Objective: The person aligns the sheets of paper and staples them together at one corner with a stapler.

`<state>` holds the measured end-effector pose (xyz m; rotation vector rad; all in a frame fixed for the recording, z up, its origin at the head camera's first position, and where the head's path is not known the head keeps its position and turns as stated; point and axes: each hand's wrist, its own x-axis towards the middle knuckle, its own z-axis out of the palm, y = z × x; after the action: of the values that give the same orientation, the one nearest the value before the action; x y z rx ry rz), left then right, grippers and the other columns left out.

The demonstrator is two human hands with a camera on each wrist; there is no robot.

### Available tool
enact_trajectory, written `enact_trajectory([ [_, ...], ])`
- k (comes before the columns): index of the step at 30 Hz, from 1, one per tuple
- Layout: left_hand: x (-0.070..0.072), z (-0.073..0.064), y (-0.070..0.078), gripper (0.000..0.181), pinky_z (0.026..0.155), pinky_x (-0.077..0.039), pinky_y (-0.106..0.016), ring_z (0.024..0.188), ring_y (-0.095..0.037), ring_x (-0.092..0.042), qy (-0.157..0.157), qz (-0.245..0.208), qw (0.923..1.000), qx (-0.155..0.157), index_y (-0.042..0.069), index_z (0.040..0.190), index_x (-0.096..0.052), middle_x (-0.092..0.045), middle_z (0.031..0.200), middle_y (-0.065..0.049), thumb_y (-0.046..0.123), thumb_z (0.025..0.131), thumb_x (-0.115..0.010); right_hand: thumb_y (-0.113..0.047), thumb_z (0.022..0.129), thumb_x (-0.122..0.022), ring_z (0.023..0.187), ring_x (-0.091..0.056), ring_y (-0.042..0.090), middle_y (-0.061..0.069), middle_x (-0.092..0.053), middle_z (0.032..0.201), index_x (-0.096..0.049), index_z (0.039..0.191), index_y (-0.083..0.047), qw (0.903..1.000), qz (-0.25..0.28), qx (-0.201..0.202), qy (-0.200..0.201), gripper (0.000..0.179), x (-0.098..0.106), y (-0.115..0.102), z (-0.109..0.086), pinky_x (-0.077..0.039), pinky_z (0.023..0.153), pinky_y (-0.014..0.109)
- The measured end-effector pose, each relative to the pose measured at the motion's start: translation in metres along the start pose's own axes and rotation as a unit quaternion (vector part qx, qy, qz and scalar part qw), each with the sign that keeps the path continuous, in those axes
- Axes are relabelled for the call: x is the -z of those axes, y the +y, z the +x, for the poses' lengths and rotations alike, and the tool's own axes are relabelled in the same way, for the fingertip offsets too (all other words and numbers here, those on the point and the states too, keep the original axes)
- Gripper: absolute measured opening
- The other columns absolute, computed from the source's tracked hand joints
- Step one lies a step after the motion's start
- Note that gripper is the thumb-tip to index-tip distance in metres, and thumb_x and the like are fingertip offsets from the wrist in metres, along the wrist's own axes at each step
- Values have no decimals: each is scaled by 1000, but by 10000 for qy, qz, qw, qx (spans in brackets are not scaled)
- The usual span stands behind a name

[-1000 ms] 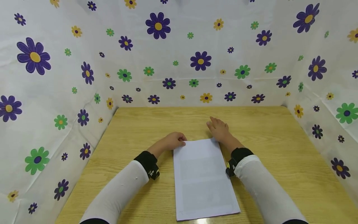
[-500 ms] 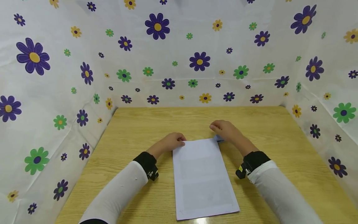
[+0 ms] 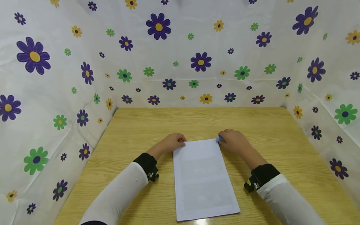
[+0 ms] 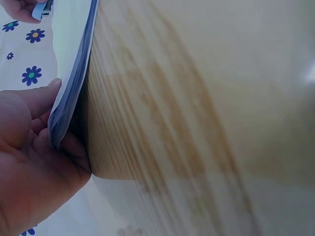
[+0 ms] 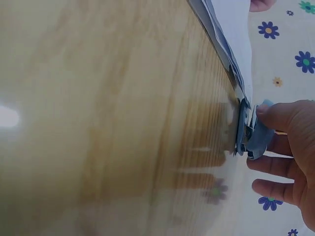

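A stack of white paper sheets (image 3: 206, 181) lies on the table, its far edge between both hands. My left hand (image 3: 170, 144) pinches the stack's far left corner; in the left wrist view the thumb presses on top and fingers sit beneath the layered sheets (image 4: 71, 93). At the far right corner is a small blue stapler (image 5: 259, 135), its mouth at the paper's edge. My right hand (image 3: 234, 142) holds this stapler, thumb on its upper arm and fingers around its far side. The hand partly covers the stapler in the head view.
The wooden table (image 3: 135, 125) has a glossy surface. White cloth with printed flowers (image 3: 180, 62) rises behind it and along both sides. Each wrist carries a black strap with a camera (image 3: 251, 183).
My right hand was over the far right corner, then drew back to the right, uncovering the stapler, and has now come down onto it. The left hand and the paper stay nearly still.
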<state>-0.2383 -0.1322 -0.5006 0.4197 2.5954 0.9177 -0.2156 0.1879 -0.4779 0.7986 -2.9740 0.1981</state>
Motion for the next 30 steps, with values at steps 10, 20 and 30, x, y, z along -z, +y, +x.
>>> enact_trajectory([
  [10,5,-1,8,17,84,-50,-35,94,-20,-57,-77,177,9998,69,8,115,-69,-67,107,-4,17,100,-67,-31,96,-64,68,-60,18,9,-72,91,-66,119,-1,9924,516,-1088,255,38,-3,-9,-18,-55,62,39],
  [20,7,7,17,16,89,-52,-38,98,-22,-58,156,432,9987,223,7,114,-69,-68,112,-8,15,100,-66,-39,95,-69,64,-55,19,6,-65,81,-61,116,-1,9859,715,-1483,309,44,-11,-18,-24,-47,54,32],
  [30,9,9,13,19,94,-51,-40,101,-23,-59,358,584,9974,220,8,116,-69,-68,114,-9,18,101,-64,-51,96,-68,64,-57,18,8,-69,88,-62,124,-3,9840,760,-1572,367,56,-13,-21,-23,-45,51,31],
])
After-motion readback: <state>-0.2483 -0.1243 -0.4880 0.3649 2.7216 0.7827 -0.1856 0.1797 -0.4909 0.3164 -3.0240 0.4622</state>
